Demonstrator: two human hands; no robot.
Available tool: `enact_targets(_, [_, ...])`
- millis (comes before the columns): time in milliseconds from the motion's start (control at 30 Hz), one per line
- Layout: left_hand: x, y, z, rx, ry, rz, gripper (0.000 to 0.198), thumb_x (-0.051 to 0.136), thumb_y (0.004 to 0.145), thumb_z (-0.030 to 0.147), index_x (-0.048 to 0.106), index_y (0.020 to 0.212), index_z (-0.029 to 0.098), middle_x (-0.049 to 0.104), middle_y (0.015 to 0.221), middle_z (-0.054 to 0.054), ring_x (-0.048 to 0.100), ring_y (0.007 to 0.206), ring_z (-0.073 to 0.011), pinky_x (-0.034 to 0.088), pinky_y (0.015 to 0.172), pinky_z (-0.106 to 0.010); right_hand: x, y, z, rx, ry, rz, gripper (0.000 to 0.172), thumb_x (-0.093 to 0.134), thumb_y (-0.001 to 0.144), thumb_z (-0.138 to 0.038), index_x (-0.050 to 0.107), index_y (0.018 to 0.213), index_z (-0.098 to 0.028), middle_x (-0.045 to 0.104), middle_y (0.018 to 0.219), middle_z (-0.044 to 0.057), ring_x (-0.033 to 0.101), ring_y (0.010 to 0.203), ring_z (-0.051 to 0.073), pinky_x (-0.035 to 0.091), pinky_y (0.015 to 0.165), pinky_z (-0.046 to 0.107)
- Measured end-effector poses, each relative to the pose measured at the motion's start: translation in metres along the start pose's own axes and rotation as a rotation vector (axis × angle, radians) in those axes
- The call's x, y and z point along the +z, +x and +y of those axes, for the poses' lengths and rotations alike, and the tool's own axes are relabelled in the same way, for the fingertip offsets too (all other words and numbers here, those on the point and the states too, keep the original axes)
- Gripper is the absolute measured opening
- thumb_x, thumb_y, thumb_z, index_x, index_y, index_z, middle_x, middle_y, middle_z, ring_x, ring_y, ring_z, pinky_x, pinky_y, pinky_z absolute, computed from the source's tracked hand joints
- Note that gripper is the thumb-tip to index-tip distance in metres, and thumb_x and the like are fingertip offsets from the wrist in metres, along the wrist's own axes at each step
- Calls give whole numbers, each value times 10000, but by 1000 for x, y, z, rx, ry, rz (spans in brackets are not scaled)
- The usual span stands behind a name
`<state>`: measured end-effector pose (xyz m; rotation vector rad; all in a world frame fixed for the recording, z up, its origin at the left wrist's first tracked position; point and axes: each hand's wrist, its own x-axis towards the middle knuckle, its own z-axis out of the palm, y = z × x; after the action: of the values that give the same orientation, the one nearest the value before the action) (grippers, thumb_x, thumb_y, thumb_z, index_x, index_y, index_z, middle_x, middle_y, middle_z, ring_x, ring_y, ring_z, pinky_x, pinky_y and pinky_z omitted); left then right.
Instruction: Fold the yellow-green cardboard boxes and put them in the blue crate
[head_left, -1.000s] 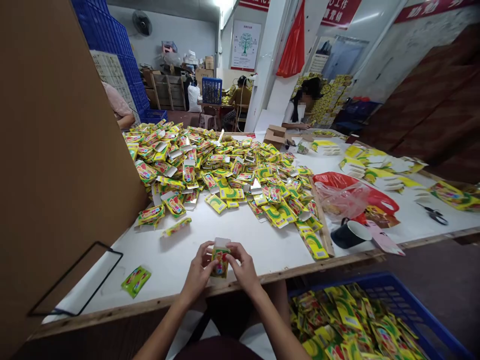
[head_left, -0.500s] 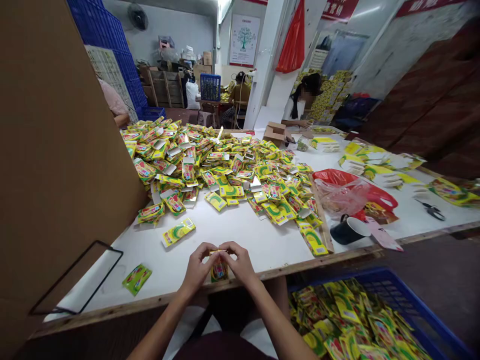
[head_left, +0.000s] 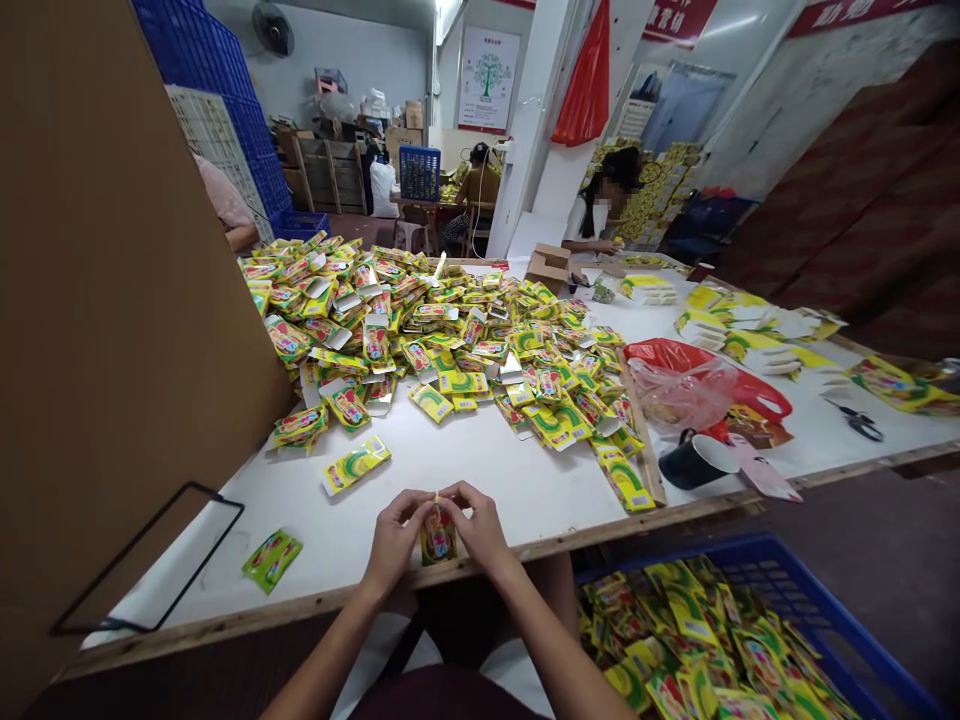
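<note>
Table (head_left: 517, 490): white top, wood-edged, beneath the pile (head_left: 450, 345) of yellow boxes.
Crate (head_left: 825, 610): blue, loaded with yellow packets (head_left: 690, 610); we place it lower than the pile, on its near right.
Left hand (head_left: 397, 525): we note thumb and fingertips pinching the top end of the small box (head_left: 439, 535).
Right hand (head_left: 476, 525): same top end pinched, fingertips meeting the other hand's.
Mug (head_left: 697, 462): dark, right of the pile.
Small box: on the pile's near side, apart from it, by the table's edge.
Green packet (head_left: 272, 560): flat, near left of the pile.
</note>
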<state>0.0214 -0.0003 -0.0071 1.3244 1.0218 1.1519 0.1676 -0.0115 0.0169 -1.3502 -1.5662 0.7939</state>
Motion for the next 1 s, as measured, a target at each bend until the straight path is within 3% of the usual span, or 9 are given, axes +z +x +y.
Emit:
enact_targets(133, [-2,-3,-4,83,50,-51,190,549,818,314,675,884,187,661,918,-57,613,892,-199,492,799,-313,7,-4,-3,13,70,-8,127,540,815,-231,656,845,-187,690,822,37,634,748,169,501,694,268])
enact_targets(233, [-18,8,-2,204,284,12,197,510,843,299,641,950,199,633,1006,-67,576,992,-211,449,893,-352,-20,-12,-16,1,-36,60,169,497,831,-260,651,824,-191,679,821,47,625,793,184,495,726,286])
enact_targets(400, [-82,45,-6,146,882,312,492,607,743,272,466,1200,161,535,1205,-144,456,1152,-319,351,964,-477,-166,-65,-29,198,-569,371,270,479,797,-417,654,837,-215,667,904,76,606,838,253,463,758,378])
enact_targets(467, [-98,51,-6,54,986,247,518,612,726,290,447,1194,143,565,1147,-153,503,1080,-328,399,888,-461,-219,-90,-28,293,-761,456,302,514,731,-477,661,775,-216,662,867,94,602,812,295,450,752,435])
enact_targets(533, [-96,49,2,46,975,122,443,583,749,346,470,1131,151,603,1047,-126,560,969,-294,436,814,-406,-238,-104,-26,348,-809,505,321,518,718,-498,661,799,-223,658,879,99,603,792,304,452,737,457])
enact_targets(600, [-78,40,17,107,912,18,364,544,776,405,497,1060,182,619,971,-88,585,891,-258,444,777,-364,-216,-103,-27,295,-718,489,307,511,749,-475,648,857,-222,655,915,96,605,829,288,463,766,446])
enact_targets(767, [-17,17,50,203,666,-212,264,576,756,391,528,965,236,631,902,-36,600,816,-211,442,734,-312,-76,-52,-30,-11,-386,173,319,561,777,-260,584,1094,-234,574,1191,85,508,1120,251,400,964,415])
enact_targets(833, [-5,13,50,144,532,-249,305,601,743,365,500,1001,239,625,803,-6,592,711,-179,438,662,-282,-35,-33,-25,-39,-263,78,336,555,772,-197,576,1104,-237,599,1138,76,540,1063,234,435,919,393])
enact_targets(1000, [-3,5,22,42,160,-36,405,577,775,295,375,1121,229,598,771,25,574,681,-135,447,681,-263,-5,-23,4,129,86,82,245,531,768,-182,539,1012,-202,661,845,37,622,756,179,505,666,294])
